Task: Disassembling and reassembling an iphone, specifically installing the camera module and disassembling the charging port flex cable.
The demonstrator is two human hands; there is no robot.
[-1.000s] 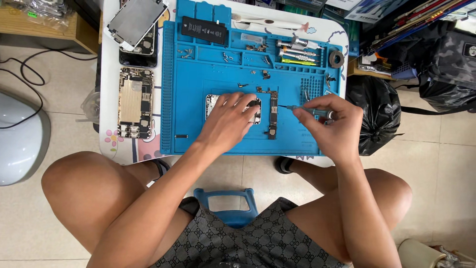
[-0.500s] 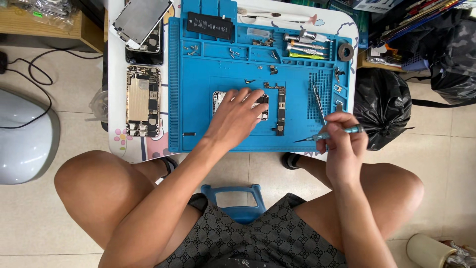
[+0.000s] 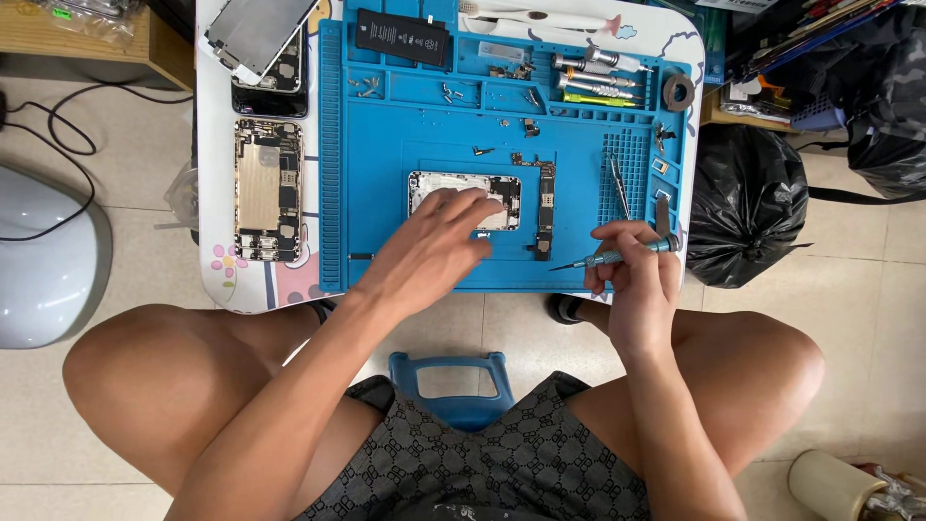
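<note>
Phone chassis [image 3: 482, 198] lies on the blue mat [image 3: 405, 125], mid-surface, logic board strip [image 3: 546, 205] just beside it. Left hand [image 3: 434, 246] is spread flat over the chassis, fingers apart — nothing gripped. Right hand [image 3: 637, 275] is closed on a slim screwdriver [image 3: 608, 257], tip aimed left. Chassis is best pinned firmly and the tip kept upright — loose screws [image 3: 449, 93] lie near.

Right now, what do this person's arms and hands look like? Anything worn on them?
Both arms are bare from the shoulder side of the frame down, with no sleeves showing. The left hand and right hand wear no gloves, and no watch, ring or wristband is visible. Fingernails look short and plain.
</note>
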